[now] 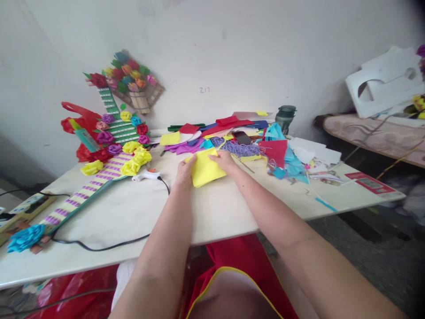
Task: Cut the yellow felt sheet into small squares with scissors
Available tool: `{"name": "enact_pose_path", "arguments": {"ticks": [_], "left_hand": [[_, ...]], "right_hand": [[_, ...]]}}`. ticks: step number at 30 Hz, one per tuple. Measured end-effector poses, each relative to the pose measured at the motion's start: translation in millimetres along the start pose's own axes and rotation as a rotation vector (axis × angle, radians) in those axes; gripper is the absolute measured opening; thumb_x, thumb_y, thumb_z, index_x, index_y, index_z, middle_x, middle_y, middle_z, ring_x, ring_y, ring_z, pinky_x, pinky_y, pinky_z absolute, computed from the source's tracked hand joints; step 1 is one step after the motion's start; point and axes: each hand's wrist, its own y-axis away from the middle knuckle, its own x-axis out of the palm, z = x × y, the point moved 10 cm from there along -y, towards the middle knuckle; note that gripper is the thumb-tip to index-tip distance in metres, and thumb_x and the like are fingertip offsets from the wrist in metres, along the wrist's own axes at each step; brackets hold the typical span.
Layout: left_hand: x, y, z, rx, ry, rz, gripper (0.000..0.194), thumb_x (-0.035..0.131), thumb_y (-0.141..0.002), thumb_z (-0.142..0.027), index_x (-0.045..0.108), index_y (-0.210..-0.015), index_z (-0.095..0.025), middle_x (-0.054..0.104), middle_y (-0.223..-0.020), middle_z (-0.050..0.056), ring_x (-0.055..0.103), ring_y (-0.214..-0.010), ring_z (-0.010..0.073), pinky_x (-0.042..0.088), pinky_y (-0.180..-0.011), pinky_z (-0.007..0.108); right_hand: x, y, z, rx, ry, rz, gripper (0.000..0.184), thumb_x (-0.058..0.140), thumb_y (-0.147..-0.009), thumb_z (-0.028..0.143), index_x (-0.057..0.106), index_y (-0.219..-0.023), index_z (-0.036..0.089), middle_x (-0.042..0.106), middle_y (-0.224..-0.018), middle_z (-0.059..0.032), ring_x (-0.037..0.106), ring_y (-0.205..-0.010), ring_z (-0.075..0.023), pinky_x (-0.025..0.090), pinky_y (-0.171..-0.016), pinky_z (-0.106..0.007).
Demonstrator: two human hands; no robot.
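A square piece of yellow craft paper [206, 168] is held up over the near middle of the white table. My left hand [185, 172] grips its left edge, thumb on top. At its upper right corner, my right hand [225, 160] pinches the sheet. The fingers beneath the paper are hidden. To the left lies a white glue gun [146, 176] with a black cord. Beyond it, a guitar-shaped craft [99, 177] carries striped strips and yellow paper flowers [136, 159].
Coloured paper sheets [191, 144] and purple shredded strands [237, 148] are heaped behind my hands. A dark green bottle [285, 118] stands at the back right, with white scraps [315, 153] nearby. The glue gun's cord crosses the front left of the table [212, 221].
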Motion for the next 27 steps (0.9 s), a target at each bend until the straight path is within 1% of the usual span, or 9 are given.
{"name": "enact_pose_path", "arguments": {"ticks": [4, 7, 10, 13, 15, 18, 21, 25, 27], "left_hand": [[-4.2, -1.3, -3.6, 0.035, -0.058, -0.002, 0.03, 0.071, -0.061, -0.037, 0.061, -0.077, -0.013, 0.066, -0.068, 0.004, 0.065, -0.076, 0.0221, 0.052, -0.07, 0.032], [-5.0, -2.8, -6.4, 0.069, -0.12, -0.005, 0.033, 0.069, -0.062, -0.039, 0.062, -0.081, -0.013, 0.066, -0.067, 0.004, 0.064, -0.072, 0.0201, 0.051, -0.067, 0.03], [-7.8, -4.4, -13.5, 0.146, -0.24, -0.055, 0.034, 0.069, -0.062, -0.041, 0.062, -0.08, -0.013, 0.064, -0.065, 0.003, 0.063, -0.066, 0.0174, 0.049, -0.062, 0.026], [-5.8, -3.1, -21.8, 0.223, -0.334, -0.076, 0.032, 0.068, -0.063, -0.042, 0.062, -0.079, -0.014, 0.062, -0.063, 0.002, 0.06, -0.06, 0.0144, 0.046, -0.056, 0.022], [-2.3, -0.2, -24.9, 0.235, -0.36, -0.074, 0.031, 0.067, -0.065, -0.041, 0.061, -0.078, -0.014, 0.061, -0.061, 0.001, 0.058, -0.056, 0.0131, 0.044, -0.053, 0.021], [5.9, 6.1, -26.4, 0.216, -0.384, -0.051, 0.027, 0.066, -0.066, -0.04, 0.058, -0.073, -0.015, 0.059, -0.058, 0.0, 0.054, -0.051, 0.0112, 0.042, -0.049, 0.02], [14.0, 11.2, -25.7, 0.188, -0.413, -0.026, 0.024, 0.066, -0.067, -0.038, 0.056, -0.067, -0.015, 0.057, -0.056, -0.001, 0.051, -0.047, 0.0098, 0.039, -0.045, 0.019], [15.9, 10.9, -20.5, 0.139, -0.415, -0.023, 0.024, 0.065, -0.067, -0.038, 0.056, -0.067, -0.015, 0.058, -0.056, 0.0, 0.054, -0.049, 0.0118, 0.042, -0.047, 0.021], [14.9, 8.9, -17.9, 0.124, -0.398, -0.022, 0.025, 0.065, -0.067, -0.038, 0.058, -0.069, -0.014, 0.06, -0.058, 0.001, 0.056, -0.051, 0.0134, 0.044, -0.049, 0.023]], "right_hand": [[16.5, 4.7, -7.7, 0.103, -0.313, 0.1, 0.023, 0.072, -0.059, 0.033, 0.063, -0.07, 0.014, 0.064, -0.058, 0.0002, 0.061, -0.056, -0.0151, 0.049, -0.055, -0.026], [21.7, 7.1, -8.8, 0.157, -0.425, 0.132, 0.02, 0.073, -0.058, 0.027, 0.064, -0.069, 0.014, 0.066, -0.06, -0.0012, 0.062, -0.055, -0.0149, 0.051, -0.057, -0.027], [21.7, 9.1, -7.5, 0.196, -0.491, 0.143, 0.018, 0.074, -0.058, 0.023, 0.065, -0.07, 0.013, 0.068, -0.061, -0.0023, 0.064, -0.057, -0.0156, 0.052, -0.058, -0.027], [22.5, 11.8, -7.5, 0.245, -0.508, 0.168, 0.015, 0.073, -0.061, 0.022, 0.064, -0.07, 0.013, 0.068, -0.062, -0.003, 0.064, -0.056, -0.0151, 0.052, -0.06, -0.027], [21.4, 12.8, -7.1, 0.259, -0.493, 0.167, 0.015, 0.072, -0.064, 0.023, 0.063, -0.07, 0.013, 0.068, -0.062, -0.0028, 0.063, -0.055, -0.0141, 0.052, -0.06, -0.026], [17.7, 12.2, -3.7, 0.24, -0.503, 0.138, 0.014, 0.069, -0.069, 0.025, 0.061, -0.071, 0.014, 0.068, -0.063, -0.0022, 0.063, -0.054, -0.0126, 0.051, -0.059, -0.025], [12.5, 11.8, -4.0, 0.248, -0.533, 0.069, 0.014, 0.067, -0.07, 0.025, 0.058, -0.068, 0.014, 0.066, -0.06, -0.0014, 0.061, -0.052, -0.0126, 0.05, -0.058, -0.025], [10.0, 10.7, -5.9, 0.238, -0.532, 0.028, 0.017, 0.066, -0.07, 0.027, 0.055, -0.065, 0.015, 0.063, -0.056, -0.0004, 0.061, -0.051, -0.0137, 0.05, -0.059, -0.027], [7.8, 8.1, -5.8, 0.19, -0.45, 0.02, 0.019, 0.062, -0.072, 0.033, 0.054, -0.066, 0.016, 0.062, -0.057, 0.0, 0.06, -0.054, -0.014, 0.048, -0.059, -0.026]]}}
